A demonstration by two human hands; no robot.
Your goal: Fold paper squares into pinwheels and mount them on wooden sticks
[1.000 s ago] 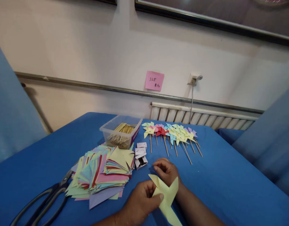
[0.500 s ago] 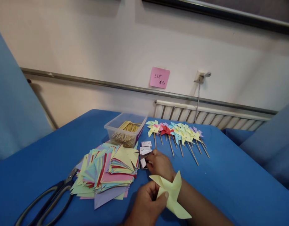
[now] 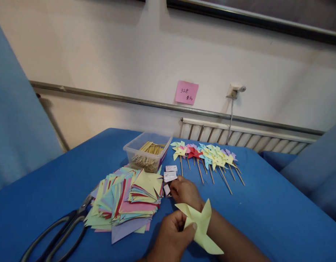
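My left hand [image 3: 172,236] is closed on a folded pale yellow paper pinwheel [image 3: 202,227], pinching its centre and holding it just above the blue table [image 3: 266,211]. My right hand [image 3: 186,193] reaches forward behind the pinwheel. Its curled fingertips are at the nearest of three small white boxes [image 3: 170,176]; I cannot see what they pinch. A heap of coloured cut paper squares [image 3: 127,196] lies just left of the boxes.
A clear plastic tub of wooden sticks [image 3: 147,153] stands behind the paper heap. A row of finished pinwheels on sticks [image 3: 208,156] lies at the back right. Black scissors [image 3: 55,233] rest at the front left. A radiator [image 3: 239,136] lines the wall.
My right hand has moved away from the yellow pinwheel, forward and left to the small white boxes. My left hand keeps its hold on the pinwheel.
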